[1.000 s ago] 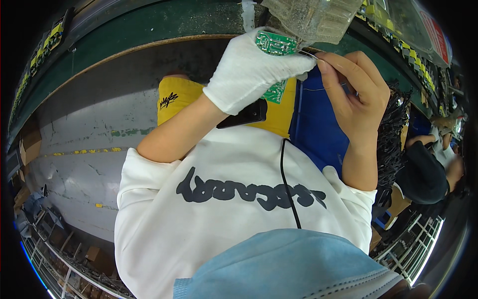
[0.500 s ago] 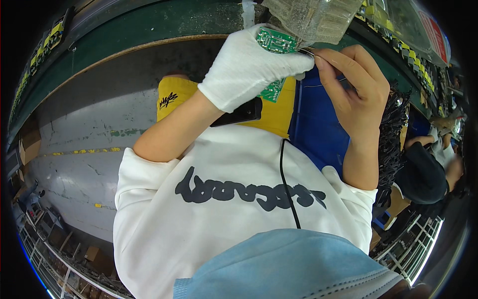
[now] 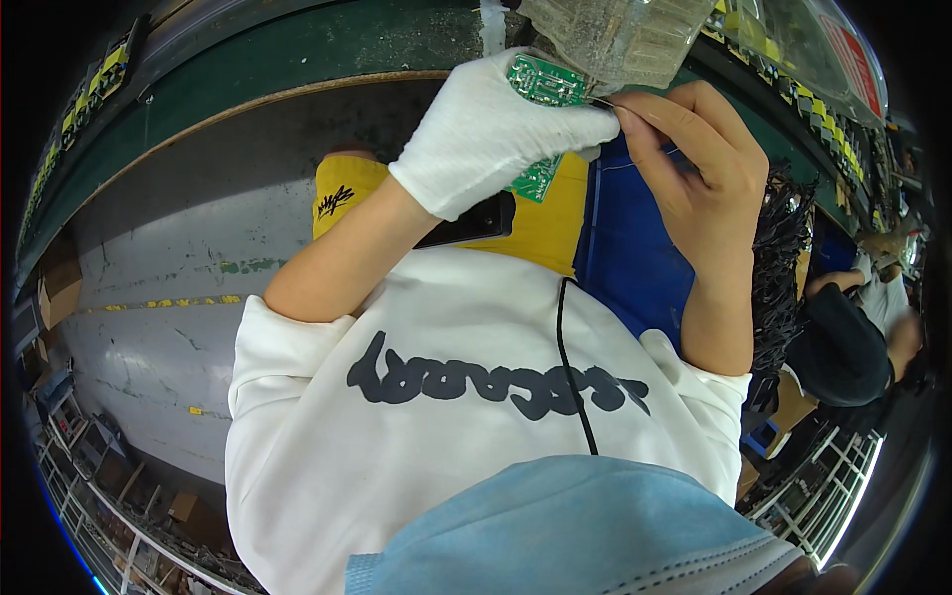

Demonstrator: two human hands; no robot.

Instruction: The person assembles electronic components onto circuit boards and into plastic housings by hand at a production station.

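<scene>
In a white glove, my left hand (image 3: 506,134) is closed around a green circuit board (image 3: 543,81), its soldered face showing above the thumb and another green piece (image 3: 536,179) below the palm. My bare right hand (image 3: 699,149) pinches a thin wire (image 3: 607,102) between thumb and forefinger, right at the board's edge beside the gloved thumb tip. What the wire's far end touches is too small to make out. Just beyond both hands stands a cloudy clear plastic tray (image 3: 615,40).
A dark green bench edge (image 3: 397,45) runs across the far side. Boards with yellow parts (image 3: 828,129) line the right. A blue bin (image 3: 635,238) and a bundle of black cables (image 3: 783,268) are by my right arm. A phone (image 3: 476,220) lies on my lap. Another person (image 3: 843,337) sits at far right.
Both hands have shifted very slightly to the left together, with the board and wire still held. The grips look the same.
</scene>
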